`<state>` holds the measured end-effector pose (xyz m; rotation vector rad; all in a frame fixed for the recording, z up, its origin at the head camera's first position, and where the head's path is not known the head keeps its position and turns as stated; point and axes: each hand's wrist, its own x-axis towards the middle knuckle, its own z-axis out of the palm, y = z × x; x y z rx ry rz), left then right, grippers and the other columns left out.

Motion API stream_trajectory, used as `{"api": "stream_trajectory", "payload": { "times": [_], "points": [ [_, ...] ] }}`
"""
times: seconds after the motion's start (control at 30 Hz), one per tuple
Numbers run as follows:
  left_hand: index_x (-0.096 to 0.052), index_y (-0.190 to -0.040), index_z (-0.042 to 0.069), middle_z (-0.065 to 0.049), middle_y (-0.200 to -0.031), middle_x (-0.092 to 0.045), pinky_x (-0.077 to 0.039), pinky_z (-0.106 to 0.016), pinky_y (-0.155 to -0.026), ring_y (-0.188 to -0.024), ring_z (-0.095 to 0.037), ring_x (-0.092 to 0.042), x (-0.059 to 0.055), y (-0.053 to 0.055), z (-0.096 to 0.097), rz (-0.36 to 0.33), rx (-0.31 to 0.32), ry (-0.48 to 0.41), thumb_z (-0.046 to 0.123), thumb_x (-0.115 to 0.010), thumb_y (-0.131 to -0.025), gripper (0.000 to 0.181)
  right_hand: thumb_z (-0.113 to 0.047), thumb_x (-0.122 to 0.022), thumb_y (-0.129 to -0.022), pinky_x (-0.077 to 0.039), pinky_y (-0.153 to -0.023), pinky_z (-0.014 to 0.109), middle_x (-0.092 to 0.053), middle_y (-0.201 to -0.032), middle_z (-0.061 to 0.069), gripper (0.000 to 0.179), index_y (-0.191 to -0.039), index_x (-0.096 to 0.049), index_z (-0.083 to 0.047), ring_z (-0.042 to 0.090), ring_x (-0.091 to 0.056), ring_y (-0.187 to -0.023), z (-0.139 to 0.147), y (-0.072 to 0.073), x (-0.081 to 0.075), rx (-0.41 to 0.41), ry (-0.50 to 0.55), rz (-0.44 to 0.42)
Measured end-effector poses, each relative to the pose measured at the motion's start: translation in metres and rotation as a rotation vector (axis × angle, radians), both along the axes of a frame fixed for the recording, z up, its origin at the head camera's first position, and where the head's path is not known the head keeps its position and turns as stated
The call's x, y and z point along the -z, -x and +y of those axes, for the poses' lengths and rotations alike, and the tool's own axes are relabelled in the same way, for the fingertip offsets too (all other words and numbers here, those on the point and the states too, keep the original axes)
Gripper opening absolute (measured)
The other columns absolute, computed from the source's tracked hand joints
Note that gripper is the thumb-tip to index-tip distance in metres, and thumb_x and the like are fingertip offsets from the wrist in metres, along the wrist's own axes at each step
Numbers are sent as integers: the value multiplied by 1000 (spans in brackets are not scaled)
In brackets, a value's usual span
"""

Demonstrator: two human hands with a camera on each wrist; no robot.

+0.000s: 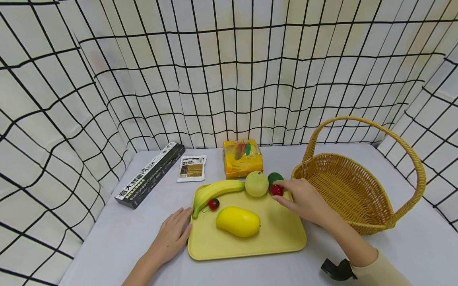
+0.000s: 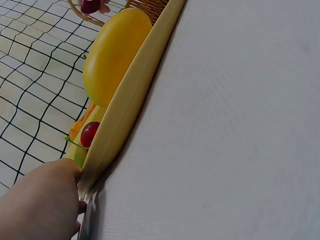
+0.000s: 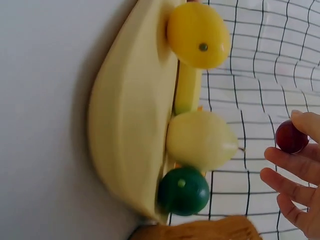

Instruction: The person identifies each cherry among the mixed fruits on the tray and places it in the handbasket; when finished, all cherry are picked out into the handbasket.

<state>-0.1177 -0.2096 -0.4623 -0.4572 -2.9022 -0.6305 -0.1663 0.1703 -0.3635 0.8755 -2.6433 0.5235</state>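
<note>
My right hand [image 1: 304, 198] pinches a dark red cherry [image 3: 291, 137] between thumb and fingertips, held up over the far right corner of the yellow tray [image 1: 279, 238]. My left hand [image 1: 171, 236] lies at the tray's left edge, its fingers fairly straight against the rim. On the tray are a yellow mango [image 1: 237, 221], a banana [image 1: 218, 190] along the far left side, and a second cherry [image 1: 213, 204] with a green stem. A pale green round fruit [image 3: 202, 140] sits beside a dark green round fruit [image 3: 183, 191] at the far right, near my right hand.
To the right stands a wicker basket [image 1: 322, 161] with a tall handle. Behind the tray lie a yellow packet [image 1: 243, 163], a small white sachet [image 1: 191, 169] and a dark pasta box [image 1: 150, 174]. A black-lined net [image 1: 214, 79] over white cloth walls the table's back and sides.
</note>
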Motion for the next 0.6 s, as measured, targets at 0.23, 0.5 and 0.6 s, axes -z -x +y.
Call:
{"api": "stream_trajectory", "payload": {
  "times": [0.23,0.5,0.6],
  "points": [
    [-37,-140,7,-11,-139,-41,-21,-53,-106,-131,-31,-30,0,0,0,-15,-7,3,23,-47,-95,49,-29,-70,-81,-41,-56,25,-60,-78,-3,38,-111,-63,-7,13,-48,-66,30,1,7,65,32,-34],
    [-37,-140,7,-11,-139,-42,-21,-53,-105,-131,-31,-30,1,0,0,16,1,-4,23,-47,-95,48,-28,-68,-83,-47,-55,25,-62,-81,-2,36,-111,-61,-6,12,-55,-69,60,3,12,132,51,-80],
    [-37,-140,7,-11,-139,-42,-20,-52,-106,-131,-30,-30,2,0,-1,12,0,-3,23,-47,-95,48,-26,-67,-84,-50,-57,27,-63,-82,-1,36,-112,-60,-4,14,-58,-71,70,4,14,155,47,-116]
  ]
}}
